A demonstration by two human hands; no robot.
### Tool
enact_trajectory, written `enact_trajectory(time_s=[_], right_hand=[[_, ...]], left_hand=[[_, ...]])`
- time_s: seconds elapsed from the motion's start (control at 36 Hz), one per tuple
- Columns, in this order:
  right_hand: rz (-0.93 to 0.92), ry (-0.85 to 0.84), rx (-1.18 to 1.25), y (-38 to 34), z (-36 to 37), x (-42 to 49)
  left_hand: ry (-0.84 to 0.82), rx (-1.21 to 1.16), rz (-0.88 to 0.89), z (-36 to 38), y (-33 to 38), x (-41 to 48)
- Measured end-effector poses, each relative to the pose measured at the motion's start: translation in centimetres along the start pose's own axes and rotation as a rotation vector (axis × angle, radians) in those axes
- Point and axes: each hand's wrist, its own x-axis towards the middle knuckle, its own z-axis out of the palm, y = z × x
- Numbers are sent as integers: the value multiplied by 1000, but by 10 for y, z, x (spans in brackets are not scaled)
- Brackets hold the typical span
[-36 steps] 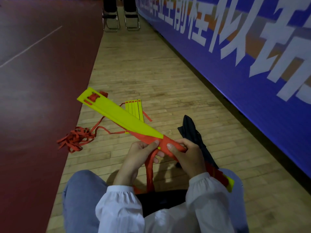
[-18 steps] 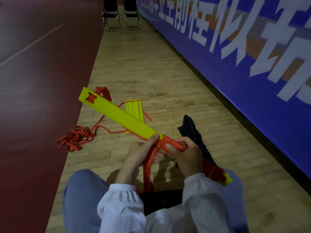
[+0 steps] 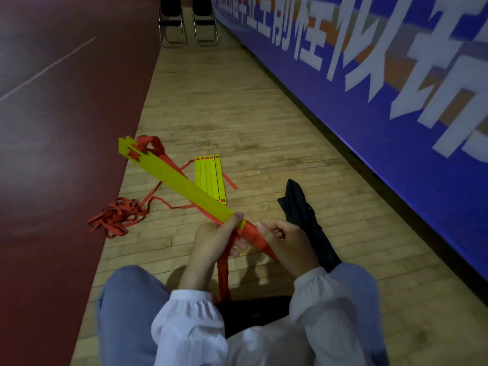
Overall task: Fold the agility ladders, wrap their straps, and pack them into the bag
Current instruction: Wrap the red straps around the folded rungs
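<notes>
The ladder bundle (image 3: pixel 179 186) slants above the floor (image 3: pixel 237 101), strap tangle (image 3: pixel 117 216) left, bag (image 3: pixel 303 220) right, rung stack (image 3: pixel 210 179) just beyond; 2 chairs (image 3: pixel 173 30) far.

white gathered-cuff sleeves (image 3: pixel 190 320), blue jeans (image 3: pixel 126 307), black top (image 3: pixel 250 315).

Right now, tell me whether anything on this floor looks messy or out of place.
The loose red webbing strap lies in a tangled heap across the edge of the wooden floor and dark red mat, unwrapped, trailing towards the flat yellow plastic rung stack lying there. Nothing looks damaged.
</notes>
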Motion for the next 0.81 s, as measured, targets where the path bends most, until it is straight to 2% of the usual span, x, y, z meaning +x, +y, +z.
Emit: enact_trajectory(time_s=[0.14,0.25,0.47,0.81], right_hand=[[26,-84,-51,-2,0,-2],[43,-117,14,1,1,-3],[21,-82,31,3,2,-3],[74,17,38,5,-3,-4]], left_hand=[[-7,-10,0,1,0,-2],[-33,-1,12,2,2,-3],[-105,-26,-28,0,2,-2],[-118,-22,-57,-9,0,-4]])
